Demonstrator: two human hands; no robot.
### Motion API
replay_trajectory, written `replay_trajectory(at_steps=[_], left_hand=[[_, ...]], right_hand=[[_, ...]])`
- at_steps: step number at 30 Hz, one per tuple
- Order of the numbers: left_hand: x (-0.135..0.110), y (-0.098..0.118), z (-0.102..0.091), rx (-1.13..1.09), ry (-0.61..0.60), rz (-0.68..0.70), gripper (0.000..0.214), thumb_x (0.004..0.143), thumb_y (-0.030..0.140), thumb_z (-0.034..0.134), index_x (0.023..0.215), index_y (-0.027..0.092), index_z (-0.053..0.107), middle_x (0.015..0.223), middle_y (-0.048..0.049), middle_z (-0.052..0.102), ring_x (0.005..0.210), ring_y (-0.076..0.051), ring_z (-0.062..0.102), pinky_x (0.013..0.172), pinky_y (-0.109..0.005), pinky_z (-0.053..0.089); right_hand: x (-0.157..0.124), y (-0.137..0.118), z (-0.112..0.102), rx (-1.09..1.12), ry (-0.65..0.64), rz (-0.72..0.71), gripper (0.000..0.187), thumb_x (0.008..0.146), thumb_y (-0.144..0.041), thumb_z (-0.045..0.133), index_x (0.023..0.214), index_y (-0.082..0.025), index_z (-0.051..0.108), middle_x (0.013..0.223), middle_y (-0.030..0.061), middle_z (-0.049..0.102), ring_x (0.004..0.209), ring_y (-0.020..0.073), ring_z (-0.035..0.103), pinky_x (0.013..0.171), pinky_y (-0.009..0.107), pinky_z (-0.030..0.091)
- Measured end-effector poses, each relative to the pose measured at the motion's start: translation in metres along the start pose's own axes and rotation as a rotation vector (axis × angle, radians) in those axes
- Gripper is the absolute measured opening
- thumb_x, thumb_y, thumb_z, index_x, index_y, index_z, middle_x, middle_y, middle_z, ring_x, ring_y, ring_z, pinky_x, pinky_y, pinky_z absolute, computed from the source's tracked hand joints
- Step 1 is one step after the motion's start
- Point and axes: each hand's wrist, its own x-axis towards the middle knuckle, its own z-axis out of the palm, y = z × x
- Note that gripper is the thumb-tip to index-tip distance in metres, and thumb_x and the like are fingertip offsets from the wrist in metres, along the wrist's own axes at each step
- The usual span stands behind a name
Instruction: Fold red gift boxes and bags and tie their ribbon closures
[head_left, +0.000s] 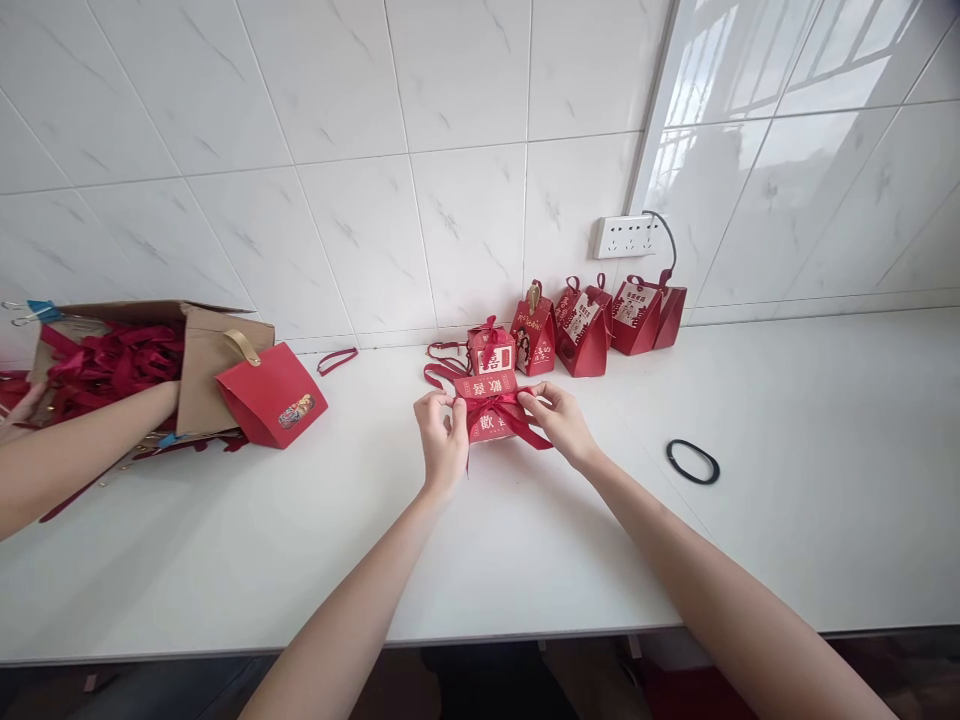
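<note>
A red gift box [486, 387] with pale Chinese characters is between my two hands, over the white table. A dark red ribbon [496, 405] is tied in a bow across its top. My left hand [444, 438] pinches the ribbon's left side, thumb and fingers together at the box edge. On the other side, my right hand [561, 420] pinches the ribbon's right loop, and a ribbon tail hangs below it. Just behind stands a smaller red box [491, 347] with its own bow. The underside of the held box is hidden.
At left, another person's arm [112, 445] reaches into a cardboard box [214, 350] of red ribbons [135, 365]. A red bag [274, 398] with a tan handle leans there. Several red gift boxes [585, 335] line the wall below a power strip [628, 237]. A black band [693, 462] lies right.
</note>
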Motion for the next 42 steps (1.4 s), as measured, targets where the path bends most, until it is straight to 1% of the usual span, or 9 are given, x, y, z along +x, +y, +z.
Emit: replay_trajectory(at_steps=[4,10,14,18,26,29,33,37,42], left_hand=[[-0.0001,-0.0005,0.0008,0.042,-0.021,-0.079,0.011,0.085,0.03,0.048,0.08,0.02,0.047,0.093,-0.0053,0.054,0.093,-0.018,0.052,0.087,-0.034,0.041],[-0.0032,-0.0048,0.0047,-0.077,-0.075,-0.122,0.013,0.088,0.032,0.044,0.087,0.02,0.047,0.119,-0.0096,0.056,0.11,-0.02,0.053,0.093,-0.035,0.041],[-0.0032,-0.0052,0.0052,-0.065,-0.065,-0.13,0.012,0.088,0.032,0.045,0.084,0.021,0.047,0.122,-0.0104,0.057,0.111,-0.021,0.054,0.094,-0.037,0.042],[-0.0022,-0.0067,0.005,-0.051,-0.062,-0.128,0.011,0.088,0.031,0.045,0.085,0.02,0.047,0.12,-0.0108,0.059,0.11,-0.021,0.055,0.093,-0.037,0.043],[-0.0024,-0.0059,0.0071,-0.061,-0.048,-0.151,0.011,0.089,0.028,0.043,0.081,0.021,0.044,0.125,-0.01,0.057,0.107,-0.019,0.057,0.088,-0.034,0.045],[-0.0014,-0.0066,0.0064,-0.073,-0.06,-0.169,0.011,0.089,0.029,0.043,0.081,0.021,0.044,0.121,-0.0093,0.058,0.102,-0.019,0.059,0.083,-0.033,0.047],[-0.0003,-0.0077,0.0047,-0.096,-0.092,-0.179,0.013,0.087,0.033,0.047,0.086,0.021,0.043,0.11,-0.0085,0.06,0.099,-0.018,0.059,0.082,-0.032,0.047],[-0.0005,-0.0058,0.004,-0.232,-0.118,-0.175,0.028,0.083,0.04,0.054,0.099,0.022,0.04,0.115,-0.0093,0.055,0.108,-0.018,0.055,0.084,-0.031,0.048],[0.0023,-0.0029,0.0005,-0.282,-0.232,-0.164,0.057,0.068,0.053,0.067,0.109,0.023,0.04,0.125,-0.0112,0.048,0.118,-0.022,0.048,0.087,-0.032,0.047]], right_hand=[[-0.0008,-0.0034,0.0003,-0.008,0.005,0.009,0.045,0.058,-0.056,0.073,0.065,-0.018,0.048,0.071,-0.0006,0.059,0.073,0.0157,0.06,0.074,0.035,0.054],[-0.0038,-0.0056,-0.0004,0.007,0.007,-0.032,0.044,0.066,-0.057,0.067,0.065,-0.018,0.047,0.075,-0.0004,0.06,0.076,0.0148,0.061,0.077,0.033,0.053],[-0.0058,-0.0063,-0.0005,0.041,-0.001,0.058,0.041,0.068,-0.054,0.067,0.068,-0.018,0.047,0.081,0.0018,0.063,0.077,0.0176,0.064,0.063,0.028,0.053],[-0.0053,-0.006,0.0005,0.075,0.028,0.116,0.039,0.066,-0.05,0.069,0.067,-0.018,0.047,0.074,0.0005,0.062,0.068,0.0168,0.064,0.052,0.023,0.047],[-0.0022,0.0008,0.003,0.134,0.069,0.108,0.044,0.059,-0.053,0.073,0.065,-0.019,0.046,0.068,-0.0016,0.06,0.064,0.0136,0.06,0.055,0.023,0.046],[-0.0022,0.0014,0.0028,0.081,0.083,0.101,0.046,0.058,-0.056,0.071,0.065,-0.019,0.046,0.064,-0.0021,0.057,0.06,0.0126,0.055,0.052,0.022,0.042],[-0.0014,0.0003,-0.0004,-0.114,0.133,0.001,0.045,0.063,-0.059,0.066,0.063,-0.018,0.048,0.06,-0.0031,0.051,0.054,0.0096,0.045,0.047,0.021,0.033],[-0.0005,-0.0014,-0.0029,-0.172,0.108,-0.047,0.044,0.066,-0.059,0.064,0.064,-0.018,0.049,0.061,-0.0026,0.052,0.053,0.0095,0.044,0.046,0.022,0.031],[-0.0009,-0.0028,-0.0036,-0.165,0.106,-0.013,0.044,0.065,-0.06,0.065,0.064,-0.019,0.05,0.062,-0.0018,0.054,0.053,0.0104,0.046,0.045,0.022,0.031]])
